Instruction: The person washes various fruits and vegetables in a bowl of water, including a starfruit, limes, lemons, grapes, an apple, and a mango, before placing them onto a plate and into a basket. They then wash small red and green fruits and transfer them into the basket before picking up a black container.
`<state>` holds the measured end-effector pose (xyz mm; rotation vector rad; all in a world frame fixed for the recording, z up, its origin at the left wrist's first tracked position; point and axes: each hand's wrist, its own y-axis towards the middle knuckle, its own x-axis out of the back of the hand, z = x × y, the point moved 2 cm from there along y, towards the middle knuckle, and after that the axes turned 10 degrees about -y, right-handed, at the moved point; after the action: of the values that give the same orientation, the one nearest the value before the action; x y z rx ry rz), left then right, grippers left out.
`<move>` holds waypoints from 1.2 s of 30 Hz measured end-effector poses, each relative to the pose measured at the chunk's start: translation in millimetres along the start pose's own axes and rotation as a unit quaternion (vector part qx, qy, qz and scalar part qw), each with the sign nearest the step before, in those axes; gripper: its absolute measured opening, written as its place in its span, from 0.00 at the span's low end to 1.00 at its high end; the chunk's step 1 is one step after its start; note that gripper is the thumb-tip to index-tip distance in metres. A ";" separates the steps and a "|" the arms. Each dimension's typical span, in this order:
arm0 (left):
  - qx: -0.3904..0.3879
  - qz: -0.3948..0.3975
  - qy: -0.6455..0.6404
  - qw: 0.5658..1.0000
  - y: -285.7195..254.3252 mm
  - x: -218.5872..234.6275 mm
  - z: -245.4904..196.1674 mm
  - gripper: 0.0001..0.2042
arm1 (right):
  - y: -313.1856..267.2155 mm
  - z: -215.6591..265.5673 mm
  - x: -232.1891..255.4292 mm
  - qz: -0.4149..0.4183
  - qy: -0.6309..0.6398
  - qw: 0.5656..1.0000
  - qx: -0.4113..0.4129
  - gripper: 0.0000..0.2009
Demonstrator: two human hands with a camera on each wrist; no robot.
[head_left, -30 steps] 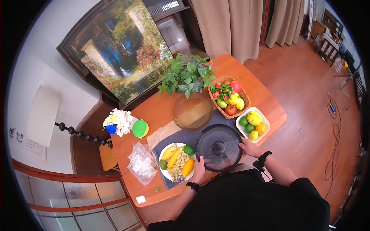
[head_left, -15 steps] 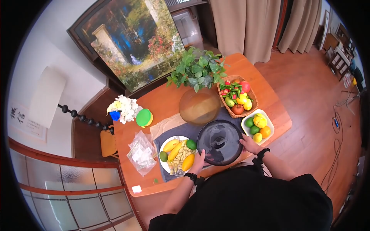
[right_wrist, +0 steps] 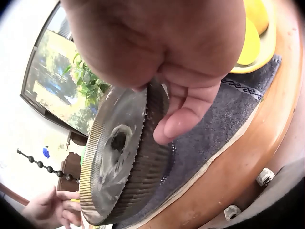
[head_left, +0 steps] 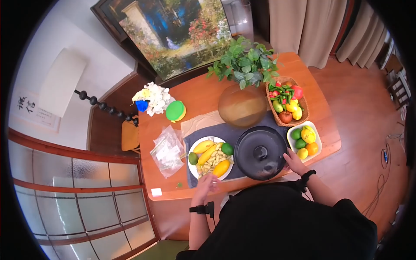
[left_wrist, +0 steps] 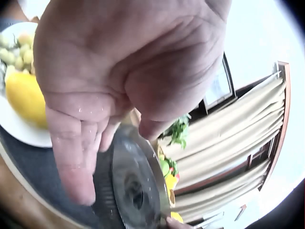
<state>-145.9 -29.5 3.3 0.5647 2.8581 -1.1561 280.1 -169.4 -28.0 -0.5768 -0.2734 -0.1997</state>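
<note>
My right hand grips the near right rim of a dark translucent round tray with ribbed walls and a raised centre. In the right wrist view, its fingers curl over the outer wall and the thumb is mostly hidden. Water drops show on the tray. My left hand is off the tray, held near the table edge with fingers loosely extended, wet and holding nothing. Just beyond it is a white plate of mangoes, peanuts and green fruit, with a yellow mango nearest in the left wrist view.
Under the tray lies a dark towel. An amber bowl-like piece, a wicker basket of peppers and fruit, and a pale square dish of citrus surround it. Plastic bags, a green-lidded tub and plants stand elsewhere on the table.
My left hand has let go of the tray's left rim and moved left towards the plate's near edge. My right hand stays on the tray. The head view has shifted.
</note>
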 end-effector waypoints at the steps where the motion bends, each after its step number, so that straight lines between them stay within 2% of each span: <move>1: -0.004 -0.062 -0.041 0.997 -2.2 23.4 11.2 0.15 | -4.0 3.6 -0.7 0.006 0.001 1.000 0.000 0.27; 2: -0.002 -0.068 -0.041 0.997 -2.1 45.8 26.7 0.15 | -8.1 7.3 0.1 -0.026 -0.091 0.995 -0.020 0.28; 3: -0.009 -0.145 -0.029 0.989 0.3 71.5 44.0 0.14 | -13.9 13.3 1.5 -0.059 -0.183 0.981 -0.038 0.29; 4: -0.017 -0.221 -0.017 0.975 0.8 88.3 55.2 0.13 | -22.8 28.2 1.4 -0.081 -0.184 0.979 -0.035 0.29; 5: -0.017 -0.222 -0.017 0.975 5.1 99.2 67.1 0.13 | -18.7 18.3 -1.3 -0.080 -0.184 0.979 -0.035 0.29; 6: -0.021 -0.250 -0.038 0.967 8.1 107.3 74.7 0.13 | -12.7 2.2 -0.2 -0.124 -0.243 0.962 -0.006 0.29; 7: -0.025 -0.278 -0.059 0.958 10.9 113.1 79.7 0.14 | -15.2 10.9 -1.2 -0.167 -0.302 0.938 0.023 0.28; 11: -0.026 -0.246 -0.114 0.962 34.8 116.9 90.5 0.17 | -24.2 38.5 -3.9 -0.152 -0.240 0.959 0.005 0.23; 14: -0.045 -0.242 -0.076 0.966 53.4 115.9 91.9 0.18 | -21.1 33.8 -9.9 -0.203 -0.292 0.935 0.004 0.20; 16: -0.043 -0.261 -0.088 0.960 66.4 122.0 94.2 0.18 | -25.4 35.7 -12.9 -0.224 -0.286 0.932 -0.005 0.20; 20: -0.038 -0.240 -0.089 0.966 79.7 129.9 88.8 0.17 | -31.2 38.6 -15.8 -0.265 -0.277 0.923 -0.009 0.19; 22: -0.023 -0.197 -0.094 0.976 82.8 133.8 81.8 0.15 | -35.4 45.0 -18.7 -0.264 -0.274 0.925 -0.021 0.19; 27: -0.035 -0.159 -0.067 0.984 99.8 148.3 77.2 0.13 | -39.0 74.9 -32.9 -0.264 -0.288 0.920 -0.032 0.17; 29: -0.037 -0.156 -0.057 0.985 102.0 149.0 74.9 0.13 | -27.5 88.2 -43.9 -0.315 -0.313 0.885 0.142 0.14; 30: -0.035 -0.162 -0.050 0.985 98.9 145.8 70.4 0.12 | -20.4 105.7 -52.1 -0.301 -0.315 0.884 0.169 0.12; 32: -0.034 -0.168 -0.042 0.984 98.2 143.1 66.4 0.12 | -3.4 148.9 -70.4 -0.225 -0.316 0.880 0.274 0.08; 34: -0.039 -0.186 -0.057 0.980 97.4 143.5 68.0 0.13 | 27.1 178.6 -93.6 -0.162 -0.339 0.847 0.377 0.07; 36: -0.034 -0.186 -0.065 0.980 98.5 143.4 66.8 0.13 | 58.9 209.2 -118.1 -0.075 -0.367 0.835 0.404 0.07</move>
<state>-255.8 37.5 -131.4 -0.0523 2.9503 -1.0775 142.5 9.2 73.7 0.2523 -1.0957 0.0105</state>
